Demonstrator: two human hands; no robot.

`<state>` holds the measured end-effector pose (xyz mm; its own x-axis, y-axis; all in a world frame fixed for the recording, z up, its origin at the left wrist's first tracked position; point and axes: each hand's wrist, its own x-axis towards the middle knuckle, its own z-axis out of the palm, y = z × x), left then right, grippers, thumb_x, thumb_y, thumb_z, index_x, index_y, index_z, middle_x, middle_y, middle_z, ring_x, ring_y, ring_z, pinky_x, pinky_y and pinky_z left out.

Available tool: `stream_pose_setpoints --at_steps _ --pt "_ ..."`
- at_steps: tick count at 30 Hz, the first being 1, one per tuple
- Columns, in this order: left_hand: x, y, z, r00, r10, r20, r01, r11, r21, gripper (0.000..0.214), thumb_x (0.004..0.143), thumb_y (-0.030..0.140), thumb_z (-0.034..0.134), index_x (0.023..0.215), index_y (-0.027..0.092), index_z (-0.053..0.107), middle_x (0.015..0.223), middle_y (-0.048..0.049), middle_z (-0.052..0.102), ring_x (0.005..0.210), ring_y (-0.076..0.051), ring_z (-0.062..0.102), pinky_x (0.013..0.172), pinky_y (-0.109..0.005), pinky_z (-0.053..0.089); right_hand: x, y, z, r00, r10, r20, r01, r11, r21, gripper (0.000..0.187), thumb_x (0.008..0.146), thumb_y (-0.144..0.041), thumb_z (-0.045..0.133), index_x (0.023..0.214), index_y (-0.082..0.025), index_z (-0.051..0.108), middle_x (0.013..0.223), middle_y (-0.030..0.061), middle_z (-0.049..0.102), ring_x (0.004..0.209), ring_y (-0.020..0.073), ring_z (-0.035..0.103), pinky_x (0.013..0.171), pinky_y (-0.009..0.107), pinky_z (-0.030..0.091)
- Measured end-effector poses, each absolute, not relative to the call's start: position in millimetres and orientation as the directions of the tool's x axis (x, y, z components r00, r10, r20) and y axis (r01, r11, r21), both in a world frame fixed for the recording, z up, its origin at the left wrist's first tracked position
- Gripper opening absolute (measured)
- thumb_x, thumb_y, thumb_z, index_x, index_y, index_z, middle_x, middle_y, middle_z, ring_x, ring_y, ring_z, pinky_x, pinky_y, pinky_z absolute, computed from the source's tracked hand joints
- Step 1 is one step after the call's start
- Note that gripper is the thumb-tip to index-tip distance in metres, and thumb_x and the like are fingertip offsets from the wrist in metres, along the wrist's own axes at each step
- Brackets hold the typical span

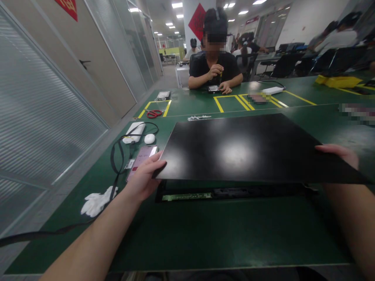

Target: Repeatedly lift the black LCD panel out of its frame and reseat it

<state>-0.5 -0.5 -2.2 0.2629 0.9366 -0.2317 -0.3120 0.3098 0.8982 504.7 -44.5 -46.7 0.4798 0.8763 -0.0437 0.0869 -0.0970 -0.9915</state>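
A large, thin black panel [249, 148], glossy enough to mirror the ceiling lights, is held up between my hands. My left hand [149, 173] grips its left edge, thumb on top and fingers beneath. At the right edge my right hand [340, 154] has its thumb over the surface; its other fingers are hidden under the panel. Below the panel's near edge, a dark frame [258, 192] with a green circuit strip [187, 196] lies on the table; the panel covers most of it.
On the green table [228, 234], a phone [143, 158], a black strap [113, 156], a white power bank [134, 132], a round white case [149, 139] and white gloves [98, 201] lie left. Red scissors [154, 113] are farther back. A person [215, 66] works opposite with a small device.
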Motion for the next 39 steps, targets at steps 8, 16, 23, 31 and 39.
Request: stream_pose_setpoints --at_steps 8,16,23,31,39 --pt "-6 3 1 0.207 0.96 -0.19 -0.291 0.246 0.924 0.045 0.061 0.015 0.085 0.105 0.015 0.078 0.095 -0.006 0.082 0.067 -0.018 0.075 0.058 -0.021 0.059 462 -35 -17 0.393 0.816 -0.424 -0.226 -0.361 -0.905 0.025 0.066 -0.023 0.06 0.086 -0.028 0.074 0.084 0.0051 0.079 0.07 0.0261 0.074 0.061 0.04 0.062" --pt "-16 -1 10 0.106 0.982 -0.153 -0.279 0.177 0.944 0.055 0.06 0.018 0.086 0.113 0.018 0.075 0.093 -0.0036 0.081 0.068 -0.019 0.074 0.06 -0.024 0.061 465 -29 -24 0.398 0.837 -0.374 -0.176 -0.33 -0.927 0.034 0.071 -0.013 0.06 0.1 -0.024 0.073 0.084 0.005 0.077 0.063 0.015 0.07 0.054 0.022 0.057" --pt "-11 -2 6 0.059 0.984 -0.166 -0.292 0.176 0.94 0.057 0.055 0.016 0.089 0.11 0.016 0.075 0.091 -0.0018 0.081 0.06 -0.013 0.07 0.053 -0.017 0.057 458 -30 -19 0.462 0.814 -0.352 -0.12 -0.336 -0.934 0.036 0.073 -0.012 0.056 0.105 -0.024 0.068 0.081 0.0086 0.078 0.064 0.0176 0.072 0.053 0.023 0.057" --pt "-7 -4 8 0.081 0.98 -0.18 -0.293 0.196 0.936 0.058 0.054 0.017 0.09 0.11 0.016 0.075 0.091 -0.0028 0.081 0.062 -0.014 0.07 0.055 -0.019 0.058 466 -29 -21 0.504 0.791 -0.347 -0.112 -0.338 -0.934 0.024 0.074 -0.014 0.057 0.091 -0.023 0.072 0.082 0.0071 0.079 0.069 0.0145 0.071 0.052 0.018 0.054" --pt "-3 -8 9 0.059 0.986 -0.156 -0.286 0.166 0.944 0.052 0.056 0.019 0.089 0.105 0.018 0.075 0.091 -0.0022 0.081 0.07 -0.018 0.074 0.06 -0.022 0.058 466 -30 -20 0.511 0.794 -0.33 -0.157 -0.291 -0.944 0.014 0.076 -0.017 0.057 0.079 -0.021 0.071 0.077 0.0094 0.078 0.046 0.0081 0.042 0.034 0.014 0.031"
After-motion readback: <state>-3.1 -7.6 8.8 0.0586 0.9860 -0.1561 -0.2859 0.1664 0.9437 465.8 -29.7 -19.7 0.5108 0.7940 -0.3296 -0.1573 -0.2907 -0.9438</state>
